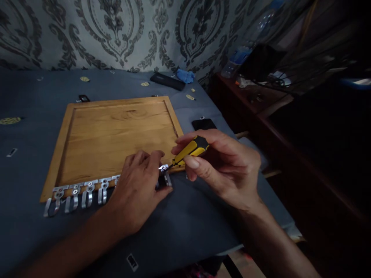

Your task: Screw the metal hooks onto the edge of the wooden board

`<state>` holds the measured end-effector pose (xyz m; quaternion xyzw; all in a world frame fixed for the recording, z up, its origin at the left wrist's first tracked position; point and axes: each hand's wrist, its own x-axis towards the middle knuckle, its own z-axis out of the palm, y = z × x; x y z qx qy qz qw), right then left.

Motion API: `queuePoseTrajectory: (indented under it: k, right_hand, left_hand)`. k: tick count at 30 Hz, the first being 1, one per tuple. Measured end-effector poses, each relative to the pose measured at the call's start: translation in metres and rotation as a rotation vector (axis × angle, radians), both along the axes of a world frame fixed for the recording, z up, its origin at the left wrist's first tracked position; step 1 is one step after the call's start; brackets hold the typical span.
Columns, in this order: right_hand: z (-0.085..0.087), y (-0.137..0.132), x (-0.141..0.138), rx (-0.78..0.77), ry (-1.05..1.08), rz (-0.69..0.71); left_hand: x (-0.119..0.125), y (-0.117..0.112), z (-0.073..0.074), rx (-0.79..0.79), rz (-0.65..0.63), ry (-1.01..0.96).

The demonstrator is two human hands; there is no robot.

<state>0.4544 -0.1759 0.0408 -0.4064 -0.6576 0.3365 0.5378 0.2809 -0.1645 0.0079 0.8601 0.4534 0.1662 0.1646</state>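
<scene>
A wooden framed board (116, 135) lies on the blue cloth, with a metal hook rail (90, 187) along its near edge. Several silver hooks hang off that edge. My left hand (139, 189) grips the rail near its right end, fingers on the board side and thumb below by the hooks; it covers the rail's middle. Between the thumb and fingers of my right hand (228, 170) is a yellow and black screwdriver (189, 151). Its tip points down left at the rail's right end, close to a screw; whether it sits in the screw head I cannot tell.
Behind the board lie a black case (167, 81) and a crumpled blue cloth (186, 75). A dark phone (204, 124) rests beyond my right hand. To the right, a dark red wooden surface (226, 87) holds a plastic bottle (236, 61) and cables. Patterned fabric (116, 31) rises at the back.
</scene>
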Motion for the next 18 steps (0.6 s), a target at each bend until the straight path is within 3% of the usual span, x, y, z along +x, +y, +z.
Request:
queuePoseTrajectory:
  k: [3, 10, 18]
  right_hand:
    - [-0.006, 0.0, -0.004, 0.012, 0.067, 0.002]
    - [-0.01, 0.002, -0.014, 0.01, 0.157, -0.149]
    - [-0.011, 0.003, -0.013, 0.022, 0.177, -0.112]
  left_hand:
    - [0.0, 0.0, 0.001, -0.004, -0.009, 0.001]
    - [0.0, 0.0, 0.001, 0.006, -0.001, 0.018]
    - [0.0, -0.001, 0.0, 0.027, -0.007, -0.017]
